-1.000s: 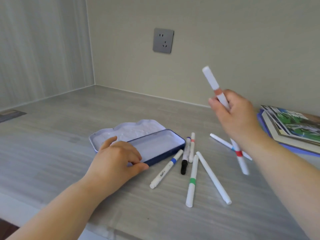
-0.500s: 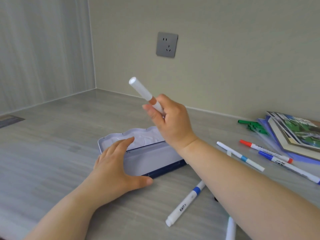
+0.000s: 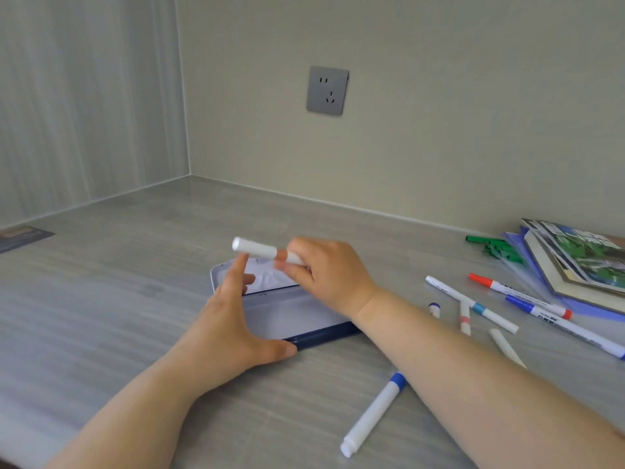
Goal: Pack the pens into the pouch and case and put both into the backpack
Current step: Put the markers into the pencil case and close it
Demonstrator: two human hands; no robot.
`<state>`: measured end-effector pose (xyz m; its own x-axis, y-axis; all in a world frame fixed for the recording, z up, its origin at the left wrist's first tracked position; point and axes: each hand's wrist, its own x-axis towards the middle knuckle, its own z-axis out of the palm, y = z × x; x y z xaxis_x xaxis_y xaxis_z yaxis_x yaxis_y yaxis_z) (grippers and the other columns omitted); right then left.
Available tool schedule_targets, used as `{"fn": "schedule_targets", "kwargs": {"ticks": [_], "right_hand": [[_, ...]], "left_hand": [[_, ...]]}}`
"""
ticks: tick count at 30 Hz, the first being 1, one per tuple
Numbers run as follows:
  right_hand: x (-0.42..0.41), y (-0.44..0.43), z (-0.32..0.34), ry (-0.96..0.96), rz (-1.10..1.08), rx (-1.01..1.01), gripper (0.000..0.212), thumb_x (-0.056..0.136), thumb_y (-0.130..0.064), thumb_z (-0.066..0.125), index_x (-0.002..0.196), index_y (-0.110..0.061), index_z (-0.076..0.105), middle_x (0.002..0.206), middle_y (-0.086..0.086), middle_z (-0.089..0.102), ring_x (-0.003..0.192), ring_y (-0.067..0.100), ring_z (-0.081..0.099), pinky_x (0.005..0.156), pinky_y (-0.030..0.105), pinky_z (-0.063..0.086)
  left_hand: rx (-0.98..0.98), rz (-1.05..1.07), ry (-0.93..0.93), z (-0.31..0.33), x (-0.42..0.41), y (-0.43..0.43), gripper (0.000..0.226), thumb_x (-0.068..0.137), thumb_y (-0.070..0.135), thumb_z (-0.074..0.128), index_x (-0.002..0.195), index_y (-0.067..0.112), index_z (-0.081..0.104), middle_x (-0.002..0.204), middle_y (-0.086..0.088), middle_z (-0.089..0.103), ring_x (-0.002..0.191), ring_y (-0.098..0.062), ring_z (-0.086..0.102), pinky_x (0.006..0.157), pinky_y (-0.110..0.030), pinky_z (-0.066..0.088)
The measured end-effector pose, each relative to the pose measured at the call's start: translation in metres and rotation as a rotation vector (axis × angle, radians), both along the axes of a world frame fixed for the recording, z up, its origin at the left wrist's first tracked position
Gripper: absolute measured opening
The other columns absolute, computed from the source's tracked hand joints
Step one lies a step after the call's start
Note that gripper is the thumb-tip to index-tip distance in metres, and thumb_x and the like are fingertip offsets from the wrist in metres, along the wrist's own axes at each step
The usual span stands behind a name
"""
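Observation:
An open dark blue pen case (image 3: 291, 313) with a pale inside lies on the grey desk, its lid (image 3: 267, 275) folded back. My right hand (image 3: 324, 275) holds a white marker with an orange band (image 3: 260, 249) level, just above the case. My left hand (image 3: 233, 319) rests at the case's left end, thumb on the front edge and fingers apart, the index fingertip near the marker. A blue-banded marker (image 3: 372, 414) lies in front of my right forearm. Several other pens (image 3: 473, 306) lie to the right. No pouch or backpack is visible.
A stack of books and a purple folder (image 3: 581, 262) sit at the right edge, with green clips (image 3: 497, 247) beside them. A wall socket (image 3: 327, 90) is on the back wall. The desk runs into a corner at the back left.
My right hand has come down and turned the orange-banded marker from steeply tilted to nearly level over the case. My left hand's fingers have lifted toward the marker.

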<state>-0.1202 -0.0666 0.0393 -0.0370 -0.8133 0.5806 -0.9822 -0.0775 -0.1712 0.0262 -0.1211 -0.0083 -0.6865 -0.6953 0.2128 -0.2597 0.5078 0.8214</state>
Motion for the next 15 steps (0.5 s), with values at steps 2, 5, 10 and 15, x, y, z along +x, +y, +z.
{"fn": "schedule_targets", "kwargs": {"ticks": [2, 5, 10, 15], "right_hand": [[-0.011, -0.001, -0.004, -0.023, -0.054, 0.200, 0.025, 0.089, -0.032, 0.053, 0.083, -0.009, 0.061, 0.082, 0.016, 0.064, 0.072, 0.028, 0.053, 0.058, 0.027, 0.021], [-0.023, 0.003, 0.000, -0.140, -0.097, 0.419, 0.033, 0.087, -0.032, 0.054, 0.055, -0.029, 0.043, 0.072, -0.002, 0.050, 0.070, 0.017, 0.044, 0.055, 0.024, 0.026], [-0.035, 0.014, 0.002, -0.295, -0.053, 0.648, 0.009, 0.078, -0.033, 0.063, 0.070, -0.029, 0.060, 0.069, -0.018, 0.043, 0.065, -0.007, 0.037, 0.051, 0.012, 0.029], [-0.034, 0.014, 0.002, -0.333, -0.034, 0.603, 0.024, 0.073, -0.037, 0.069, 0.094, -0.025, 0.066, 0.069, -0.018, 0.049, 0.061, -0.005, 0.049, 0.052, 0.005, 0.037]], "left_hand": [[0.012, 0.018, 0.016, 0.000, 0.000, 0.000, 0.131, 0.048, 0.029, 0.085, 0.137, 0.040, -0.011, 0.118, 0.014, 0.033, 0.108, 0.001, 0.035, 0.083, -0.015, 0.028], [0.025, 0.021, 0.030, 0.000, -0.001, -0.001, 0.134, 0.048, 0.026, 0.085, 0.137, 0.040, -0.014, 0.119, 0.013, 0.034, 0.108, 0.000, 0.036, 0.088, -0.018, 0.027], [0.027, 0.015, 0.025, 0.001, -0.001, -0.001, 0.132, 0.049, 0.024, 0.085, 0.137, 0.040, -0.012, 0.119, 0.013, 0.035, 0.109, 0.000, 0.036, 0.083, -0.014, 0.029], [0.010, 0.012, 0.016, 0.002, -0.001, -0.001, 0.129, 0.049, 0.023, 0.085, 0.138, 0.038, -0.007, 0.119, 0.011, 0.036, 0.109, -0.001, 0.036, 0.089, -0.017, 0.025]]}}
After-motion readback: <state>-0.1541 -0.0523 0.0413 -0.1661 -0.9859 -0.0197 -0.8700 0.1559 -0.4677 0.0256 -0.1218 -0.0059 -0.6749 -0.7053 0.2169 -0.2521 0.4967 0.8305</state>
